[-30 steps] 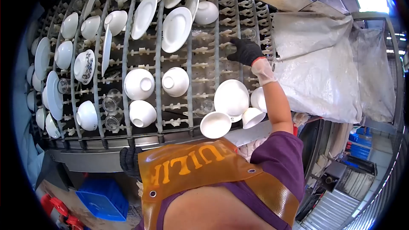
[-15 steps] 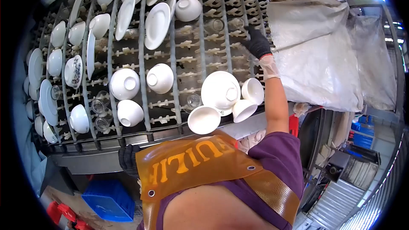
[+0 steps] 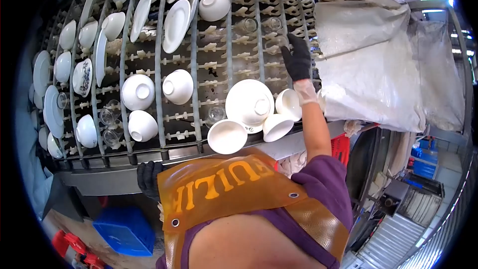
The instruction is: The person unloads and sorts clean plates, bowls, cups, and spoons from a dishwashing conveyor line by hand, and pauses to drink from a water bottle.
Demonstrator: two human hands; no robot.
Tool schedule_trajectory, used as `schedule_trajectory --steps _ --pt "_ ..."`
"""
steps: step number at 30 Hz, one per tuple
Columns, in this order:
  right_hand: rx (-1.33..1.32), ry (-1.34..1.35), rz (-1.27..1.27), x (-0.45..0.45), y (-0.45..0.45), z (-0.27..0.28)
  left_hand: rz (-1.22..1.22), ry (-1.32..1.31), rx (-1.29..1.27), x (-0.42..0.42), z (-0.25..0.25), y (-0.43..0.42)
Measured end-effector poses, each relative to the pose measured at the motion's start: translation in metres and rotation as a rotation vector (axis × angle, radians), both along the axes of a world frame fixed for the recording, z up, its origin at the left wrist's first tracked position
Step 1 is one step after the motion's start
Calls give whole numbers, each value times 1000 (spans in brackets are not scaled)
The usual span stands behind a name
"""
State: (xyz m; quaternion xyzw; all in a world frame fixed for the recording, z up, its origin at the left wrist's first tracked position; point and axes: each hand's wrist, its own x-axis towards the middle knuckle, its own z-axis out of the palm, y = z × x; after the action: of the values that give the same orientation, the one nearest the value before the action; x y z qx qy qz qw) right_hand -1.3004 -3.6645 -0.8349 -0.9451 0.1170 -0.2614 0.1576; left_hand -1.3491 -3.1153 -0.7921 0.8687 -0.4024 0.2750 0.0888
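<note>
Right hand [image 3: 298, 62] is half-open at 1 o'clock by a glass [image 3: 275, 46], left hand [image 3: 148, 179] loosely curled at 8, can't tell if either's gripping, and the 11 o'clock plate [image 3: 176, 26] leans, probably so the pegs [image 3: 180, 116] brace it.

The bowls [image 3: 138, 92] and plates [image 3: 177, 26] are white; one patterned bowl [image 3: 82, 77] carries dark, mottled markings. The right glove [image 3: 299, 61] and left glove [image 3: 148, 180] are black. The person's apron [image 3: 259, 194] is amber-brown with yellow-orange letters [image 3: 201, 188], the sleeve [image 3: 323, 179] purple. Grey bars [image 3: 193, 74] cross cream pegs [image 3: 177, 59]. The plastic sheet [image 3: 368, 69] is whitish, the nearby crate [image 3: 124, 230] blue.
</note>
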Motion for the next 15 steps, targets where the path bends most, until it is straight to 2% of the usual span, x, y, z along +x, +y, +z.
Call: schedule_trajectory --steps 1,2,4,8,9,10,12,14,15 --pt "-68 121 -71 -11 -6 10 -7 -5 16 -2 -3 -1" --pt "-69 128 -69 -18 -12 9 -5 3 16 -4 -4 -4" --pt "43 316 -167 -39 -20 2 1 -6 -2 -4 -2 -9" --pt "163 405 -263 -50 -35 -10 6 -27 2 -5 -1 -20" --pt "217 298 -229 -45 -28 12 11 -30 8 -5 6 -27" --pt "103 375 -304 -39 -29 22 15 -26 -52 -6 14 -37" --pt "87 492 -359 -29 -40 41 7 -12 -100 -5 18 -46" --pt "-29 405 -388 -17 -50 40 -3 -17 -71 -4 16 -50" --pt "23 289 -373 -16 -54 42 -5 -20 -62 -5 15 -51"
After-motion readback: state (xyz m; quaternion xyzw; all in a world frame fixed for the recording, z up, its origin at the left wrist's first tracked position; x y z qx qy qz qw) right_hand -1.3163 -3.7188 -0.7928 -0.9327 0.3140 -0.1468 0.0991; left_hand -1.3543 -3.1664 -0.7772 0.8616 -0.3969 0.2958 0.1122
